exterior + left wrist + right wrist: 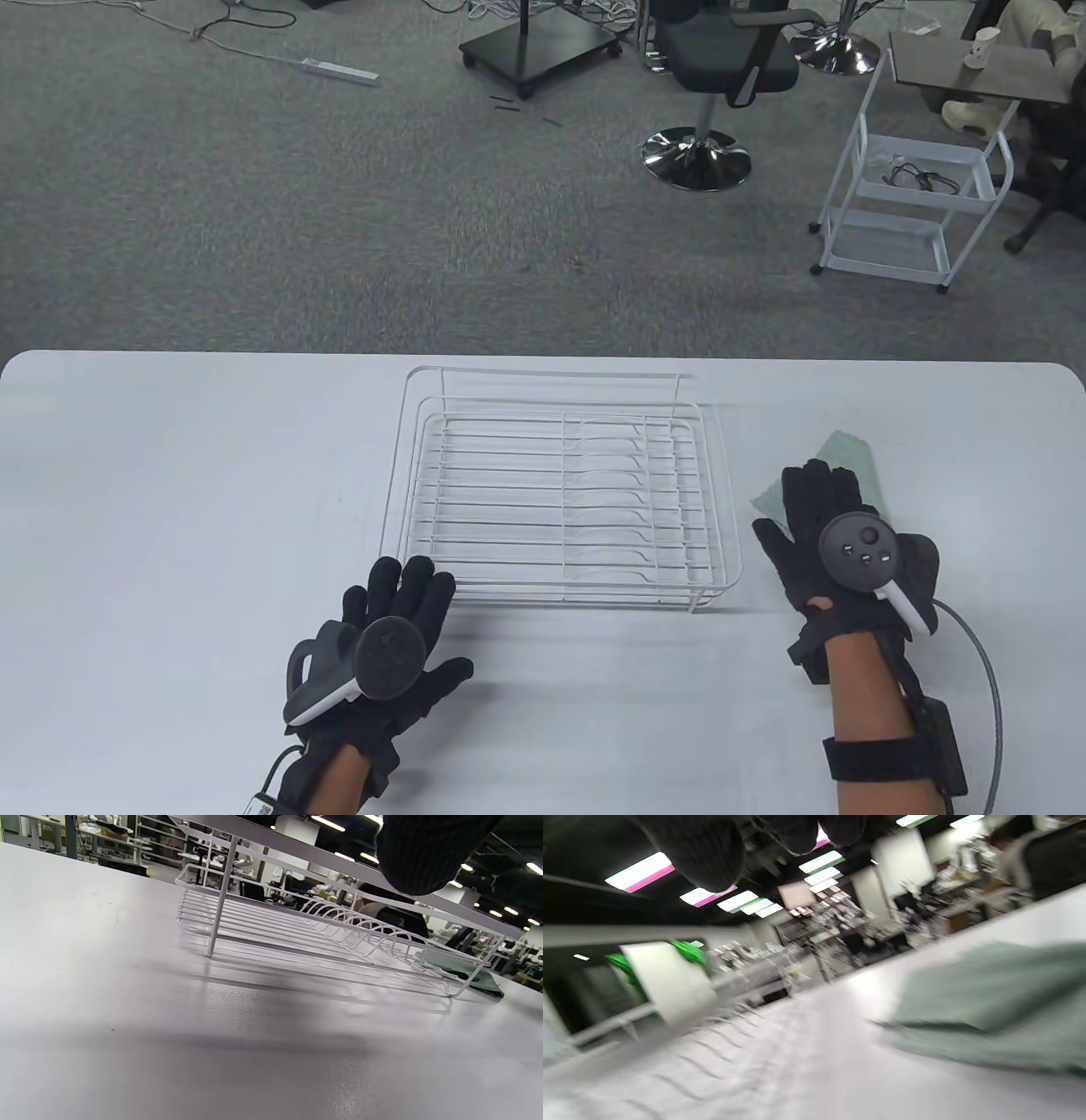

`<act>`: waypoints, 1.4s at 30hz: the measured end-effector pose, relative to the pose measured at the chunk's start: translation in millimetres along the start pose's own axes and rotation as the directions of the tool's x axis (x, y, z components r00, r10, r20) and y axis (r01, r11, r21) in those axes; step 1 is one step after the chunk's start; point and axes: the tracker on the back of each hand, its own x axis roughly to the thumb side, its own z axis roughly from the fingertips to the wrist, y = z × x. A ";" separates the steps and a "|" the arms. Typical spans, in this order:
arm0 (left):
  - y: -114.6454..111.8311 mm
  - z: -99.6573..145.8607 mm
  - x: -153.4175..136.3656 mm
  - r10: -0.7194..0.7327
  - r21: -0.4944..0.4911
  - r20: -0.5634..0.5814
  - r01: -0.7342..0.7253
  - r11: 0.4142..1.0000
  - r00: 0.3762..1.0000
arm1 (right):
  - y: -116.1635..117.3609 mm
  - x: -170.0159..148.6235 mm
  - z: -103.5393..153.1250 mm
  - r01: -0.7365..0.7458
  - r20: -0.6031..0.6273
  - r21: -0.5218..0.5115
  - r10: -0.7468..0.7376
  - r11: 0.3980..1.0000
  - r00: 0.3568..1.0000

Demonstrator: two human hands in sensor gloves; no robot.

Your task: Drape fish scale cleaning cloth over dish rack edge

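The right hand (836, 543) lies over the near part of the cloth (840, 475), fingers stretched forward and slightly fanned, palm down. Whether the fingers press or pinch the fabric cannot be told; the right wrist view is blurred and shows only dark fingertips (704, 853) at the top edge with the cloth (992, 1001) lying ahead on the table (818, 1077).

The cloth, pale green, lies flat on the table just to the right of the rack (560, 492), apart from its right edge; none of it hangs over the wire. In the left wrist view it shows as a low green fold (462, 971) beyond the rack's far corner.

The left hand (386, 645) rests palm down on the table (170, 509) just in front of the rack's near-left corner, fingers spread and holding nothing, fingertips close to the near rail. One fingertip (420, 853) hangs in front of the rack (297, 925) in the left wrist view.

The rack, white wire, stands at the table's middle.
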 end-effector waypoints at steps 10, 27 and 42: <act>3.6 2.3 -7.5 0.041 0.012 -0.008 -0.040 0.999 0.999 | 70.3 -52.8 -56.8 -0.084 -0.294 0.234 0.153 0.968 0.943; 3.2 7.0 -8.4 0.075 0.023 -0.001 -0.075 0.997 0.997 | 40.8 -79.8 26.9 -0.013 -0.442 -0.049 -0.010 0.999 0.897; 15.4 27.1 -7.9 0.329 0.236 0.158 -0.360 0.903 0.931 | 16.4 53.2 69.7 0.970 0.229 -0.008 -0.944 0.242 0.238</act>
